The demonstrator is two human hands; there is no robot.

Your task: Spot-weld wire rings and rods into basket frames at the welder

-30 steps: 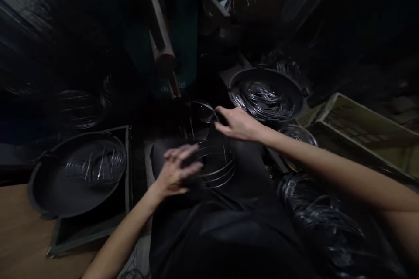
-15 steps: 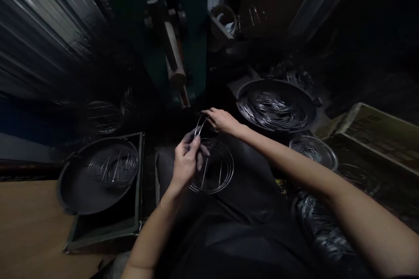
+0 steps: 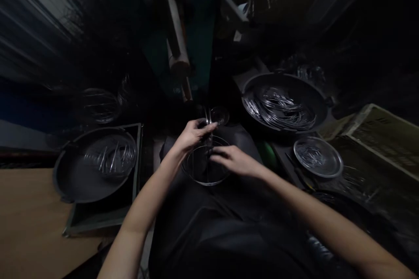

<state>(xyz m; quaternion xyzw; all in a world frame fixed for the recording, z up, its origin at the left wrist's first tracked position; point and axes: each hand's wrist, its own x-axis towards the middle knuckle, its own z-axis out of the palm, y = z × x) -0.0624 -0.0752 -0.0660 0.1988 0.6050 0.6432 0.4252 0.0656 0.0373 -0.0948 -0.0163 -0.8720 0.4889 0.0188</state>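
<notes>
My left hand (image 3: 196,133) is closed with thumb and fingers pinched on a bent upright part of a round wire rack (image 3: 209,183). The rack's shiny rings hang in front of my dark apron (image 3: 229,222), below the hands. My right hand (image 3: 231,159) is at the right side of the rings, fingers bent together and pointing left into the frame. Its fingertips are dark and blurred, so what they grip is hidden. Just beyond my hands stands a green machine with a rod-like head (image 3: 180,65) pointing down.
On the right are a large dark pan (image 3: 322,113) of wire rings, a small round dish (image 3: 334,168) of short metal pieces and a yellowish crate (image 3: 386,135). A left pan (image 3: 73,178) holding wire racks rests on a metal-framed box (image 3: 98,218). A plastic basket (image 3: 235,8) stands behind.
My right hand has come back toward me, from the far end of the upright loops to the rings' right side. My left hand has moved slightly up and right. The view has shifted.
</notes>
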